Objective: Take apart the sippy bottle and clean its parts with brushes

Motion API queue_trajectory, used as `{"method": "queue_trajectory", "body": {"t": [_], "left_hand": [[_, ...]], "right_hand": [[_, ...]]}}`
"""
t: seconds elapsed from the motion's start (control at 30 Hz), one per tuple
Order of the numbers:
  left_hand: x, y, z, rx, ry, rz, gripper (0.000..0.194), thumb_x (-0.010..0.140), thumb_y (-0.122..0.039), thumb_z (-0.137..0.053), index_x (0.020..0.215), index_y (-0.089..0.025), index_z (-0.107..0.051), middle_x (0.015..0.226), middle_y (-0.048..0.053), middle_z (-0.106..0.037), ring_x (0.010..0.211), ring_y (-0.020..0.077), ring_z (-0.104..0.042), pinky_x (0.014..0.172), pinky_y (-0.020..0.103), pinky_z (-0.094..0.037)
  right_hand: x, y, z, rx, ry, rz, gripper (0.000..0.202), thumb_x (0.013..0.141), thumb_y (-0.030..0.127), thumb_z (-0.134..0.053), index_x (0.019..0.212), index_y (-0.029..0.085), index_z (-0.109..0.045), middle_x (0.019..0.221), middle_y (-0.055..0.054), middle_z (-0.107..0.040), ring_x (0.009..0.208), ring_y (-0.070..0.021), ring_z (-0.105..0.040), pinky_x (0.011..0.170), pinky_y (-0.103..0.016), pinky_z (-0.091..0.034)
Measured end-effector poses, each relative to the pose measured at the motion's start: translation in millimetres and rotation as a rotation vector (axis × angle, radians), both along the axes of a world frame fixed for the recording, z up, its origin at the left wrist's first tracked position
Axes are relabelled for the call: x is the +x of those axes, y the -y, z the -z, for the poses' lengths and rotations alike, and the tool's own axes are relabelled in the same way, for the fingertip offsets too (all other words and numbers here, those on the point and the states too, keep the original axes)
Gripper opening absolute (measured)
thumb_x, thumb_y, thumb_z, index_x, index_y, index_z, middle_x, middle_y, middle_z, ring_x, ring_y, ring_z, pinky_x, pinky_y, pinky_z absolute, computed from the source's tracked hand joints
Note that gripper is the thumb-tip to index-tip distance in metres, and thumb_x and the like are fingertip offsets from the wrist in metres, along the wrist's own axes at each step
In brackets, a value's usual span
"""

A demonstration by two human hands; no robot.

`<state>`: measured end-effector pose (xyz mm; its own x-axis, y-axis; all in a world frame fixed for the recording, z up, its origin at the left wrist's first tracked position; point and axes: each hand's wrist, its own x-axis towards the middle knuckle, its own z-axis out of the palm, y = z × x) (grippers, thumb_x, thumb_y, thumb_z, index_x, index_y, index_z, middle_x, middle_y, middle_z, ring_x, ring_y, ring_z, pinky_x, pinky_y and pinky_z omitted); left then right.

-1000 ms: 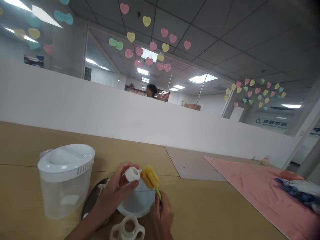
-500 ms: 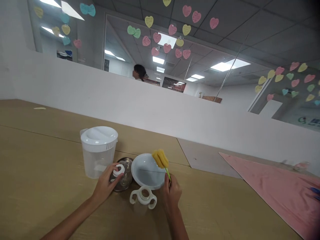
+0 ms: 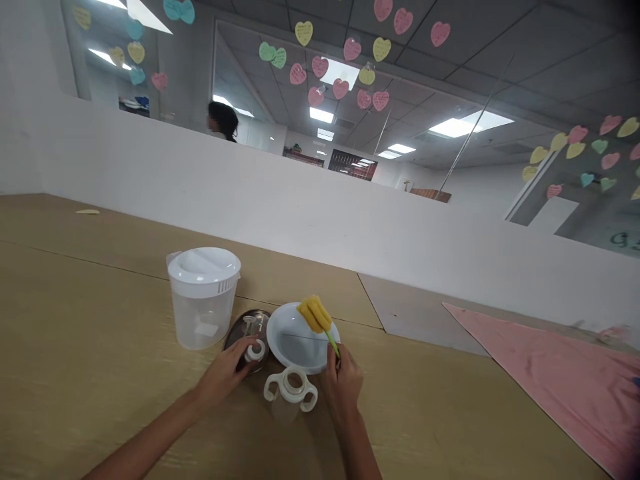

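Observation:
My left hand pinches a white ring-shaped bottle collar low over the near part of a round metal tray. On that tray lie clear and white small parts, too indistinct to name. My right hand is wrapped round the green handle of a yellow sponge brush, its head raised over the right side of a white bowl. Between my hands stands a clear baby bottle with two white handles and an open top.
A clear plastic pitcher with a white lid stands left of the tray. A pink cloth covers the table's right side. Behind the table runs a low white wall with glass above it; a person is beyond.
My left hand has shifted right and slightly down with the collar, uncovering more of the tray's parts. The sponge brush has moved a little left. The person beyond the glass has moved left.

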<state>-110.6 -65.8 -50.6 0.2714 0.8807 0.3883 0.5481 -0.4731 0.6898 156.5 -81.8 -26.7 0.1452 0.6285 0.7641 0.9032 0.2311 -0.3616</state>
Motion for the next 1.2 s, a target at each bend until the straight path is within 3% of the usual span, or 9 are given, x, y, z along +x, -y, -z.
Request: {"method": "queue_trajectory", "body": {"t": [0.2,0.47,0.8,1.2], "left_hand": [[-2.2,-1.1,2.8,-0.033,-0.06,-0.036,0.039,0.084,-0.037,-0.048,0.119,-0.019,-0.048,0.121,0.01,-0.06,0.108,0.0252,-0.058,0.094,0.04,-0.045],[-3.6,0.3,2.5,0.05,-0.144,-0.043,0.039,0.087,-0.038,-0.045,0.12,-0.018,-0.053,0.12,0.011,-0.06,0.11,0.0256,-0.056,0.096,0.039,-0.044],[-4.2,-4.9,3.7,0.299,-0.098,-0.108,0.027,0.091,-0.037,-0.04,0.096,-0.021,-0.061,0.097,0.007,-0.067,0.091,0.022,-0.063,0.082,0.035,-0.052],[-8.7,-7.0,3.8,0.303,-0.083,-0.141,0.027,0.091,-0.039,-0.039,0.092,-0.021,-0.059,0.095,0.006,-0.066,0.089,0.0212,-0.062,0.08,0.034,-0.051]], "right_hand": [[1.2,-0.7,1.2,0.018,0.037,0.01,0.046,0.095,0.044,-0.031,0.077,0.015,-0.063,0.054,-0.001,-0.057,0.046,-0.0111,-0.051,0.049,-0.021,-0.03],[2.4,-1.5,4.3,0.001,0.048,0.009,0.046,0.094,0.044,-0.031,0.08,0.015,-0.064,0.055,-0.001,-0.059,0.046,-0.0114,-0.051,0.048,-0.022,-0.031],[3.5,-4.2,7.7,0.003,0.081,-0.021,0.044,0.095,0.042,-0.032,0.078,0.015,-0.063,0.052,0.0,-0.057,0.045,-0.0115,-0.051,0.047,-0.022,-0.03],[3.0,-4.3,6.7,0.026,0.11,-0.017,0.044,0.095,0.041,-0.032,0.078,0.015,-0.063,0.052,0.0,-0.057,0.044,-0.0113,-0.052,0.047,-0.022,-0.03]]}}
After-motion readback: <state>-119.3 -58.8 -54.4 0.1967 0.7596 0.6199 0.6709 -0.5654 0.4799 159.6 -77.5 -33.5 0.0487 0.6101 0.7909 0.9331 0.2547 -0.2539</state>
